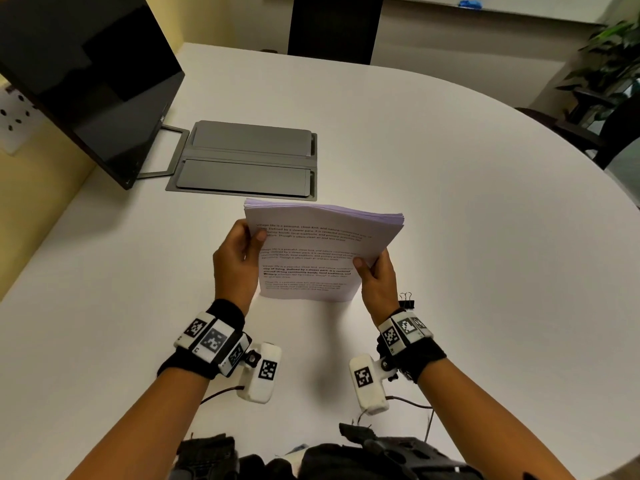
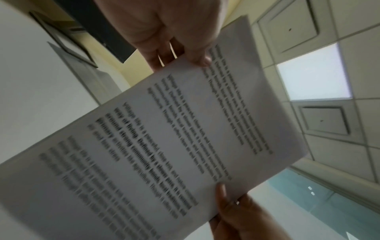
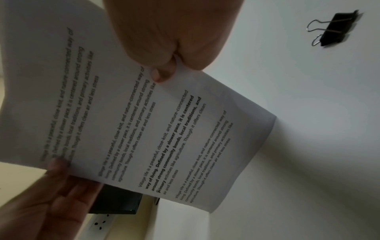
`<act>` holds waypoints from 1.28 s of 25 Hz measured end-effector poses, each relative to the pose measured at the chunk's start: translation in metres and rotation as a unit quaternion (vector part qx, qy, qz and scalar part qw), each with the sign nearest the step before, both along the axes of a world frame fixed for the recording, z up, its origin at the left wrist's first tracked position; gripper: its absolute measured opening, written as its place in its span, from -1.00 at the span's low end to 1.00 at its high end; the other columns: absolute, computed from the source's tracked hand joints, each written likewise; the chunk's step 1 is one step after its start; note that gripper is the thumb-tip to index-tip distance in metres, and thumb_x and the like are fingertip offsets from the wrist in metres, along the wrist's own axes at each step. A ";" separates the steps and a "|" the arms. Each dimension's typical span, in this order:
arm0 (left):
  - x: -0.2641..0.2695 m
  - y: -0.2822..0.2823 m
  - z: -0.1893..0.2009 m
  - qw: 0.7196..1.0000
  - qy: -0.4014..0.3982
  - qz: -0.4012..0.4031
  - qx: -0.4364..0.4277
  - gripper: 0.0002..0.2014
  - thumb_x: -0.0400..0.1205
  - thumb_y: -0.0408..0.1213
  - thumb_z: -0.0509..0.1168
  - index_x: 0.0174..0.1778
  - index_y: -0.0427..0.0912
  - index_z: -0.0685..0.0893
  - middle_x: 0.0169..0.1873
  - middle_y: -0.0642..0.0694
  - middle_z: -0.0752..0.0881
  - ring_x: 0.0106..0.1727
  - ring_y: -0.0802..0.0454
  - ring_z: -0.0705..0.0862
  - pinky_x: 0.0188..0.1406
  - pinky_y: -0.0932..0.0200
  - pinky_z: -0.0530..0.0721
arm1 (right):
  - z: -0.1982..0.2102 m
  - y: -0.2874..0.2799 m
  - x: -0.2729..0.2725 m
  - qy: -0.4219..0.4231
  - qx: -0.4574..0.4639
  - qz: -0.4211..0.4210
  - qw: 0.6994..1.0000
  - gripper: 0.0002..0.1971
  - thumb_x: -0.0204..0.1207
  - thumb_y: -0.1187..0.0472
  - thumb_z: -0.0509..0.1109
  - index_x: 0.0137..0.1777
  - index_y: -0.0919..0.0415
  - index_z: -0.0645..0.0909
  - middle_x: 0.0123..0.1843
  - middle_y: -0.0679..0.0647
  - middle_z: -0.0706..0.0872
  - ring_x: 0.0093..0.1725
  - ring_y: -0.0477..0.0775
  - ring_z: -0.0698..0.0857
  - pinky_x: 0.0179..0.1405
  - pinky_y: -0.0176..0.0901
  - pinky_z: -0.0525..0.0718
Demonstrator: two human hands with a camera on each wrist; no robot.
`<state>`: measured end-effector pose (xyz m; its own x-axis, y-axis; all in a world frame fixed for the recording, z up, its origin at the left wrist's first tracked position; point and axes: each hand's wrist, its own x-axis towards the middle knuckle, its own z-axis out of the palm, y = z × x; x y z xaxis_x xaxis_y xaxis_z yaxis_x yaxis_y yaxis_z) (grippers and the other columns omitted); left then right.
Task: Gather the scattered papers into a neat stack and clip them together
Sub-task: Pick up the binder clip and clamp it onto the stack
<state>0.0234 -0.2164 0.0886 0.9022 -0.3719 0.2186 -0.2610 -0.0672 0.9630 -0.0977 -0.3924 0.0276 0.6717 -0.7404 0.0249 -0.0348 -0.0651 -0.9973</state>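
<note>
A thick stack of printed white papers stands nearly upright with its bottom edge on the white table. My left hand grips the stack's left edge, thumb on the front page. My right hand grips its right edge the same way. In the left wrist view the stack of papers fills the picture, blurred, with my left hand at the top and my right hand below. In the right wrist view my right hand pinches the papers. A black binder clip lies on the table just right of my right wrist, and in the head view this binder clip peeks out behind that wrist.
A grey flap-covered cable box is set into the table beyond the papers. A dark monitor stands at the far left. A black chair is at the far edge, another chair and a plant at the right.
</note>
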 end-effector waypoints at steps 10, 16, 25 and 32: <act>0.013 0.001 0.036 0.995 -0.042 0.058 -0.075 -0.85 0.56 -0.35 0.36 0.02 -0.15 0.74 -0.19 0.06 0.76 -0.17 0.23 0.70 -0.01 0.21 0.72 | 0.013 -0.008 -0.010 0.079 -0.128 0.034 0.988 -0.52 0.46 0.50 0.31 0.38 0.25 0.41 0.15 -0.06 0.62 0.12 -0.12 0.61 0.11 -0.47 0.54; 0.013 0.001 0.036 0.994 -0.044 0.074 -0.064 -0.83 0.56 -0.34 0.36 0.05 -0.15 0.74 -0.10 -0.03 0.77 -0.16 0.15 0.71 0.03 0.18 0.74 | -0.019 -0.068 -0.048 0.268 -0.258 -0.031 0.928 -0.49 0.28 0.63 0.23 0.22 0.27 0.57 0.21 0.17 0.65 0.17 0.25 0.61 0.21 -0.10 0.51; 0.011 0.000 0.037 0.995 -0.042 0.070 -0.060 -0.83 0.57 -0.34 0.35 0.07 -0.14 0.73 -0.09 -0.04 0.77 -0.13 0.08 0.71 0.02 0.20 0.74 | -0.063 -0.099 -0.074 0.424 -0.229 -0.001 0.876 -0.84 0.52 0.27 0.42 0.06 0.27 0.69 0.13 0.24 0.69 0.11 0.26 0.67 0.04 -0.07 0.55; 0.012 0.001 0.037 0.996 -0.038 0.063 -0.054 -0.81 0.57 -0.33 0.35 0.06 -0.26 0.75 -0.09 -0.08 0.77 -0.13 0.09 0.72 0.01 0.21 0.75 | -0.057 -0.090 -0.071 0.440 -0.264 0.017 0.858 -0.86 0.41 0.56 0.36 -0.15 0.39 0.69 0.07 0.28 0.64 0.04 0.28 0.64 -0.15 -0.14 0.45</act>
<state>0.0359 -0.2151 0.1256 0.9197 -0.2267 0.3207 -0.3297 -0.0018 0.9441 -0.1688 -0.4825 -0.0298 0.6237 -0.7615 -0.1767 -0.7480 -0.5156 -0.4179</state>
